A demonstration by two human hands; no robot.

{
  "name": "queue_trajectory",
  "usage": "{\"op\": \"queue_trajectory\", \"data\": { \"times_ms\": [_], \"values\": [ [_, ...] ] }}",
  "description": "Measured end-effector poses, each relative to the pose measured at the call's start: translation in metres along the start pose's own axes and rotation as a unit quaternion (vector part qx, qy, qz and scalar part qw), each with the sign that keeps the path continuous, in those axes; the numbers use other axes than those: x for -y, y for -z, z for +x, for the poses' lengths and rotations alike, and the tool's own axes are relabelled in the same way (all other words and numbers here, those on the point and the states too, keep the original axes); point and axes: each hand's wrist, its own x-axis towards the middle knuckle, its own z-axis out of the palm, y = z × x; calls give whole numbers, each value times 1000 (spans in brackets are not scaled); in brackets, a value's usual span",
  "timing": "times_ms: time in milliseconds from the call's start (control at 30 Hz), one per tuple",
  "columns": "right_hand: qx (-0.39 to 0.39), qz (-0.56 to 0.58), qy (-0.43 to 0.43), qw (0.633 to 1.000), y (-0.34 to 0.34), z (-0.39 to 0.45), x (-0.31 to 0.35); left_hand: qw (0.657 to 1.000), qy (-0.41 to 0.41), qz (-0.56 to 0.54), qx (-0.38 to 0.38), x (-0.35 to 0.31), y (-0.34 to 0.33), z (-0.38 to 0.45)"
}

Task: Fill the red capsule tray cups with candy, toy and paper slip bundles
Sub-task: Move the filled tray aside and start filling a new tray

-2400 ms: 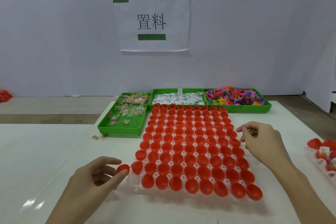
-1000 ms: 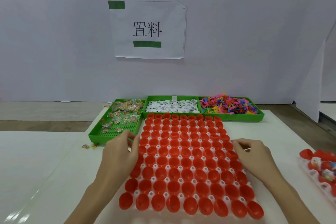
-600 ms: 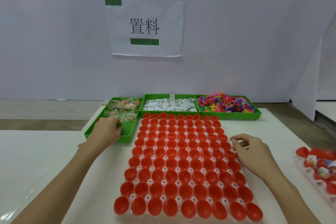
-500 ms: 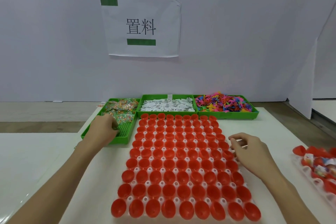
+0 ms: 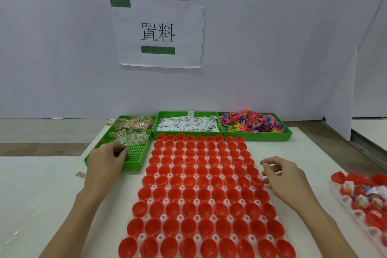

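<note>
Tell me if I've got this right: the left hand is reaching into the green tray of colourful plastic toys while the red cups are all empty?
Not quite. The head view shows the left hand at the green candy tray; the toys sit far right. The red cups do look empty.

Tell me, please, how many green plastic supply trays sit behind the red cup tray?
3: the candy-filled green plastic tray at left, the paper-slip tray in the middle, the toy tray at right. None appear hidden.
</note>
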Motion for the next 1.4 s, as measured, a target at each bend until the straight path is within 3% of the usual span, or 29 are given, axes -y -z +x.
{"op": "queue_trajectory", "data": {
  "times_ms": [167, 300, 533, 767, 967, 1167, 1400],
  "values": [
    [-62, -2, 33, 998, -2, 0, 2, 999, -32, -17, -31, 4, -5, -4],
    [-95, -1, 99, 991, -9, 0, 23, 995, -99, 24, -1, 10, -7, -4],
    [3, -93, 202, 975, -42, 70, 94, 990, -125, 60, 38, 4, -5, 1],
    [112, -254, 227, 933, -92, 144, 114, 991, -123, 17, 48, -4, -6, -5],
    [107, -333, 233, 908, -114, 156, 112, 989, -138, 18, 58, -13, -6, -12],
    [97, -337, 233, 907, -112, 160, 111, 987, -152, 46, -2, -16, 4, -10],
    [173, -352, 226, 892, -109, 168, 122, 990, -141, 18, -7, -10, 1, -11]
  ]
}}
